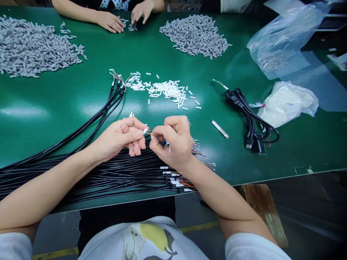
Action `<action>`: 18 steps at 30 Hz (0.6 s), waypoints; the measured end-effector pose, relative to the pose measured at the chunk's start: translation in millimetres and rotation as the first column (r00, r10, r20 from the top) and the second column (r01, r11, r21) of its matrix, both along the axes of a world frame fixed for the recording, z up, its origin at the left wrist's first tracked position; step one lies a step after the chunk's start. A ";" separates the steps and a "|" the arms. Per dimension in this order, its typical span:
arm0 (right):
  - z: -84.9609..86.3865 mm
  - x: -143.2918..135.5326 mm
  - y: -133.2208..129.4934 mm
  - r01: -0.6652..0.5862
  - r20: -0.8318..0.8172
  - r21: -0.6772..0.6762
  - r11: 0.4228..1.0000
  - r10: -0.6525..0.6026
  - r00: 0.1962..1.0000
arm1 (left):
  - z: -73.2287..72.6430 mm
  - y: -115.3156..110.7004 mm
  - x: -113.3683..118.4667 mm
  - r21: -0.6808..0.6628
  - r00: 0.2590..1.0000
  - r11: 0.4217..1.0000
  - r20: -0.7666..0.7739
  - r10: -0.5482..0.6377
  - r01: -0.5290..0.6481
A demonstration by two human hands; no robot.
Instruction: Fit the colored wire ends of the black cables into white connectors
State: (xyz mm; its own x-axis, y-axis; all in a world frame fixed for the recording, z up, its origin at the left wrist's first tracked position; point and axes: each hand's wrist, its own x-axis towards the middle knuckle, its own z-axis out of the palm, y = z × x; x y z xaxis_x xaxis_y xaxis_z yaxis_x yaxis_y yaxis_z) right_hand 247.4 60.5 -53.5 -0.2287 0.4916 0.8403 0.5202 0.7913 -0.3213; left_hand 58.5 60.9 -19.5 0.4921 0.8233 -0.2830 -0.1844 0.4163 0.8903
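Observation:
Between thumb and index finger, my left hand (123, 138) pinches a small white sleeve (145, 131). Just to its right my right hand (173, 141) is closed on thin coloured wires (149, 133) that run to the sleeve. Below both hands lies a wide bundle of black cables (116, 177), with white sleeves and bare wire ends at its right side. Several more black cables (94, 117) curve up to the left of a scattered pile of white sleeves (169, 89).
Grey pieces form two heaps (35, 48) (196, 36) on the green table (130, 54). Another person's hands (110, 21) work at the far edge. To the right are a white-handled tool (219, 129), a coiled black cable (248, 115) and plastic bags (288, 101).

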 end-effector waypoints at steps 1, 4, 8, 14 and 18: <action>-0.2 -0.2 0.2 0.006 0.004 0.015 1.000 -0.006 1.000 | 0.0 0.1 0.1 -0.003 1.000 1.000 -0.006 0.003 -0.003; -0.7 -0.7 0.6 0.022 0.013 0.042 0.999 -0.022 1.000 | -0.9 0.0 1.4 -0.008 1.000 1.000 -0.020 0.012 -0.013; -0.5 -1.1 -0.5 0.028 0.010 0.007 1.000 -0.028 1.000 | -3.0 -0.4 3.9 -0.013 0.999 1.000 -0.031 0.021 -0.022; -1.4 -1.2 -0.7 0.028 0.001 0.030 0.999 -0.028 1.000 | -5.0 -0.7 3.3 -0.006 0.999 1.000 -0.038 0.006 -0.007; -1.8 -1.2 -0.8 0.032 0.015 0.050 0.998 -0.033 0.999 | -5.5 -0.4 2.7 0.009 0.998 1.000 -0.056 0.011 -0.010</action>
